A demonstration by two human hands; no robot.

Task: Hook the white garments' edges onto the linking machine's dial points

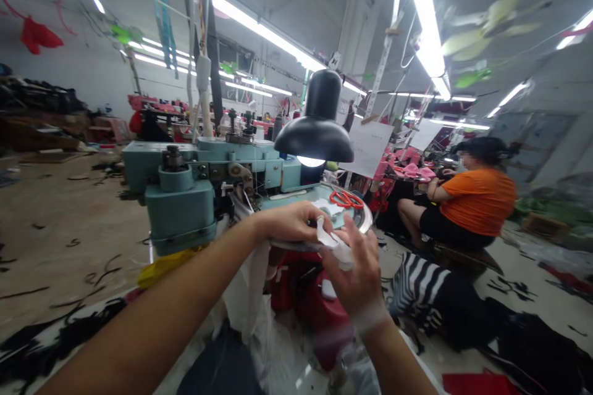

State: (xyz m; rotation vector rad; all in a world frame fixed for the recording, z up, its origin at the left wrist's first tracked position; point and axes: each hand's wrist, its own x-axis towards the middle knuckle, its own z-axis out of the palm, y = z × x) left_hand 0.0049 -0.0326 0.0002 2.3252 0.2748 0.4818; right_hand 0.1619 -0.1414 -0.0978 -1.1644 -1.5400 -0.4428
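Note:
A small piece of white fabric (333, 247) is pinched between my left hand (287, 223) and my right hand (356, 271), and its folds hide part of my fingers. Both hands are just in front of a teal industrial sewing machine (185, 197), probably an overlocker. Beyond my fingertips, red-handled scissors (346, 199) lie on a round metal-rimmed tray (364, 219). Below my hands hangs a length of white fabric or plastic sheet (245, 296), with a red object (296, 290) behind it.
A black desk lamp (315, 129) shines over the machine. To the right, a person in an orange shirt (477, 200) sits working beside pink pieces. Striped black-and-white fabric (421, 287) lies on the right, and dark scraps litter the floor (78, 222) on the left.

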